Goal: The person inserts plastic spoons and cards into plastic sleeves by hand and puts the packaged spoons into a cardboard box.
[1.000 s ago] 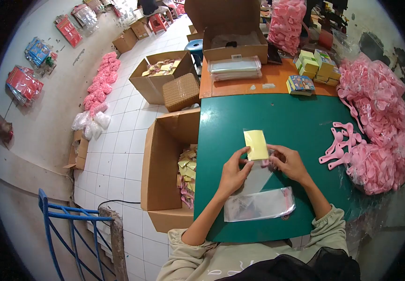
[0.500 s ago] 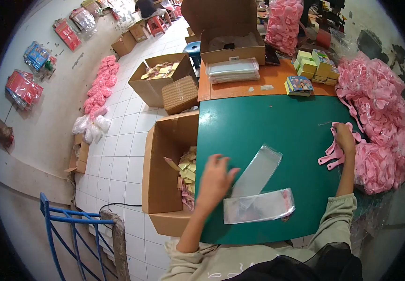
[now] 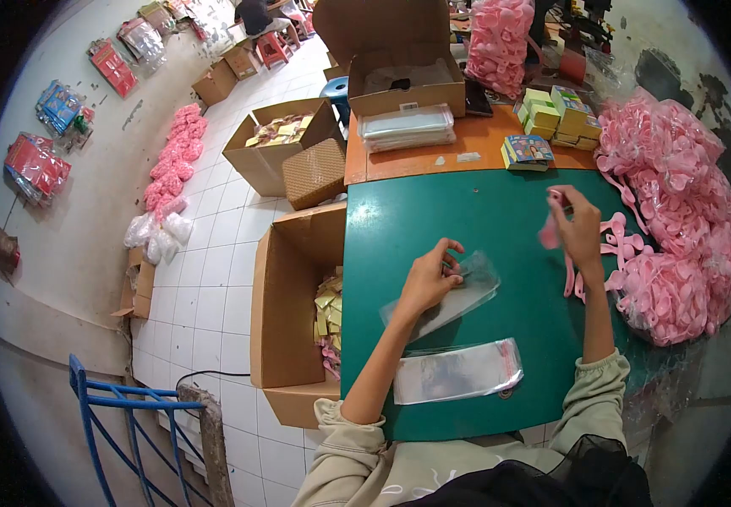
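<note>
My right hand (image 3: 579,224) is raised over the right part of the green table (image 3: 416,211), its fingers closed on a pink spoon (image 3: 549,232). Below and right of it lie several loose pink spoons (image 3: 617,245). My left hand (image 3: 433,277) rests at a clear plastic sleeve (image 3: 458,306) with its fingers curled together; what they grip, if anything, is too small to make out. Nearer my body lies a stack of clear sleeves (image 3: 458,373) with a reddish strip at its right end.
Bagged pink spoons (image 3: 678,211) pile up along the right edge. Small yellow boxes (image 3: 556,117) and more sleeves (image 3: 406,128) sit on the orange surface. An open carton (image 3: 276,313) stands left of the table. A person (image 3: 257,17) sits far back.
The yellow packet has gone from my hands. My right hand has lifted a pink spoon from the loose ones and moved left. My left hand has returned from the carton side to the sleeve.
</note>
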### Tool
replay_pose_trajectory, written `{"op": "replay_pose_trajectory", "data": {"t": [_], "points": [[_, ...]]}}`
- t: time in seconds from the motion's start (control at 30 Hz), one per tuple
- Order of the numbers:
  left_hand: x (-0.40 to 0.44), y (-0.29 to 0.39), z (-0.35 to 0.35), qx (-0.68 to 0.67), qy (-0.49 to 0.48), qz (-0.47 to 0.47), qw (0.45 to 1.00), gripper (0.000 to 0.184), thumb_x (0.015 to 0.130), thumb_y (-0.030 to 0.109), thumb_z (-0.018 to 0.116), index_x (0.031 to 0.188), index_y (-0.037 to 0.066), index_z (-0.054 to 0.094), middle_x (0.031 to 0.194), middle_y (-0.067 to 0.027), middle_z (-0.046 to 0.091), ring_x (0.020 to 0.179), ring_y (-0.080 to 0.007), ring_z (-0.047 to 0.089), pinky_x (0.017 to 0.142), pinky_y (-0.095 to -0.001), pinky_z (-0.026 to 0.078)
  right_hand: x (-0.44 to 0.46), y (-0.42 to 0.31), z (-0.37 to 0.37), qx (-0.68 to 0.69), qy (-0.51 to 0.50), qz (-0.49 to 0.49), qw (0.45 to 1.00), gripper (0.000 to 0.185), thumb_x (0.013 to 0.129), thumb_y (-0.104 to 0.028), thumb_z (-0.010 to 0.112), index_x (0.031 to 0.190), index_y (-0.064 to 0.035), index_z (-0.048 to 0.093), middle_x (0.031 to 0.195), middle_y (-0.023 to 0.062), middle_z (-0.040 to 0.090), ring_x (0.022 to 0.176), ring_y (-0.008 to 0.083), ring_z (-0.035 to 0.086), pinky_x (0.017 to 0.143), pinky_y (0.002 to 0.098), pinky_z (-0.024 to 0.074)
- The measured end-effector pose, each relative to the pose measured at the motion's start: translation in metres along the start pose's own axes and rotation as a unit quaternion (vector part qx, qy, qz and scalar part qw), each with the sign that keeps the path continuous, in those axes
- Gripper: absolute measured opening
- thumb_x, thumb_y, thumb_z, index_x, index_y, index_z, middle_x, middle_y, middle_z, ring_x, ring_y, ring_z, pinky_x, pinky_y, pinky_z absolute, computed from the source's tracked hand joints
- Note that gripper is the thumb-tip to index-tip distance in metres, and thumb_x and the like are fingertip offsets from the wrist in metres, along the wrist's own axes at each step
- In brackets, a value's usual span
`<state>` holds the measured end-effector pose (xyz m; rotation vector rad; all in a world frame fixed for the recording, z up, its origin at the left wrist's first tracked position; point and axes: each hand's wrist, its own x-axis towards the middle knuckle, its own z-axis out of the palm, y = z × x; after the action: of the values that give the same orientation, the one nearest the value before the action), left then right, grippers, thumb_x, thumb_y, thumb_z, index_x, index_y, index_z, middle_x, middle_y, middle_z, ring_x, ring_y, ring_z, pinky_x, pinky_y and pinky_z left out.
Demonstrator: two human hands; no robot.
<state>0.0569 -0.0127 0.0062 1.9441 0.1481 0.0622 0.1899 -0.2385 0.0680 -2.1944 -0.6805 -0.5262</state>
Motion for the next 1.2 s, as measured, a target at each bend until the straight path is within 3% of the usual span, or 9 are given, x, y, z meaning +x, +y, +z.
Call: {"op": "replay_pose_trajectory", "data": {"t": [0.07, 0.2, 0.33, 0.43, 0.5, 0.53, 0.63, 0.8, 1.2], "points": [[0.002, 0.002, 0.0, 0.003, 0.002, -0.011, 1.0, 0.034, 0.069, 0.004, 0.073, 0.099, 0.005, 0.055, 0.077, -0.0046, 0.063, 0.072, -0.0125, 0.061, 0.066, -0.0269, 0.049, -0.005, -0.028, 0.008, 0.133, -0.038, 0.055, 0.989, 0.017, 0.083, -0.013, 0.061, 0.094, 0.0005, 0.06, 0.076, 0.0073, 0.064, 0.068, 0.0147, 0.062, 0.062, 0.0294, 0.048], [0.003, -0.001, 0.0, 0.071, 0.009, 0.0, 0.997, 0.021, 0.071, 0.011, 0.072, 0.088, 0.005, 0.061, 0.076, -0.008, 0.066, 0.071, -0.0168, 0.065, 0.063, -0.0288, 0.049, -0.018, -0.045, 0.028, 0.213, -0.121, 0.106, 0.964, 0.018, 0.082, -0.009, 0.062, 0.097, -0.0004, 0.057, 0.066, 0.0072, 0.061, 0.059, 0.0101, 0.061, 0.053, 0.0249, 0.0462], [0.003, -0.002, -0.004, 0.085, 0.014, 0.023, 0.996, 0.014, 0.076, 0.016, 0.068, 0.077, 0.004, 0.063, 0.079, -0.0124, 0.068, 0.073, -0.0199, 0.067, 0.063, -0.0301, 0.049, -0.022, -0.045, 0.035, 0.151, -0.175, 0.061, 0.971, 0.017, 0.084, -0.008, 0.059, 0.098, -0.0009, 0.054, 0.064, 0.0077, 0.06, 0.058, 0.0122, 0.061, 0.053, 0.0259, 0.0461], [0.008, -0.011, -0.012, 0.056, 0.054, 0.047, 0.996, 0.021, 0.08, 0.019, 0.067, 0.086, 0.0, 0.06, 0.084, -0.0091, 0.069, 0.078, -0.0167, 0.066, 0.067, -0.0292, 0.05, -0.022, -0.035, 0.035, 0.106, -0.209, 0.027, 0.972, 0.015, 0.085, -0.007, 0.058, 0.097, -0.001, 0.052, 0.063, 0.0082, 0.059, 0.057, 0.0129, 0.061, 0.053, 0.0261, 0.046], [0.009, -0.012, -0.014, -0.154, 0.028, 0.016, 0.987, 0.022, 0.083, 0.019, 0.065, 0.093, 0.001, 0.058, 0.088, -0.0091, 0.069, 0.079, -0.0168, 0.066, 0.067, -0.0268, 0.049, -0.02, -0.036, 0.032, 0.132, -0.226, 0.037, 0.964, 0.013, 0.085, -0.007, 0.057, 0.096, -0.0009, 0.052, 0.063, 0.0084, 0.06, 0.057, 0.0126, 0.061, 0.052, 0.026, 0.046], [0.008, -0.011, -0.016, -0.257, 0.014, 0.0, 0.966, 0.022, 0.084, 0.019, 0.064, 0.097, 0.002, 0.057, 0.091, -0.0091, 0.069, 0.08, -0.0168, 0.066, 0.067, -0.0256, 0.049, -0.02, -0.036, 0.032, 0.156, -0.198, 0.048, 0.967, 0.014, 0.085, -0.007, 0.057, 0.096, -0.0008, 0.051, 0.064, 0.0083, 0.06, 0.058, 0.0124, 0.062, 0.052, 0.0258, 0.0461], [0.005, 0.008, -0.023, -0.239, -0.042, -0.07, 0.968, 0.025, 0.086, 0.019, 0.062, 0.104, 0.004, 0.054, 0.095, -0.0094, 0.068, 0.082, -0.0153, 0.065, 0.066, -0.0209, 0.047, -0.019, -0.039, 0.034, 0.216, -0.106, 0.069, 0.968, 0.015, 0.086, -0.008, 0.058, 0.097, -0.0008, 0.051, 0.066, 0.0077, 0.061, 0.061, 0.0122, 0.063, 0.053, 0.0252, 0.047], [0.004, 0.014, -0.02, -0.269, -0.084, -0.056, 0.958, 0.025, 0.086, 0.021, 0.063, 0.103, 0.003, 0.056, 0.093, -0.0088, 0.068, 0.081, -0.0113, 0.064, 0.063, -0.018, 0.045, -0.019, -0.055, 0.034, 0.303, 0.021, 0.072, 0.95, 0.016, 0.087, -0.007, 0.059, 0.1, -0.0017, 0.051, 0.074, 0.0066, 0.062, 0.066, 0.0138, 0.065, 0.059, 0.0257, 0.0513], [0.001, 0.02, -0.022, -0.23, -0.12, -0.025, 0.965, 0.036, 0.087, 0.022, 0.062, 0.115, 0.0, 0.055, 0.091, -0.0078, 0.067, 0.078, -0.0078, 0.059, 0.069, -0.0202, 0.046, -0.022, -0.064, 0.03, 0.327, -0.07, 0.066, 0.94, 0.022, 0.085, -0.004, 0.061, 0.102, -0.0007, 0.048, 0.076, 0.0068, 0.063, 0.069, 0.013, 0.064, 0.064, 0.0259, 0.0513]]}}
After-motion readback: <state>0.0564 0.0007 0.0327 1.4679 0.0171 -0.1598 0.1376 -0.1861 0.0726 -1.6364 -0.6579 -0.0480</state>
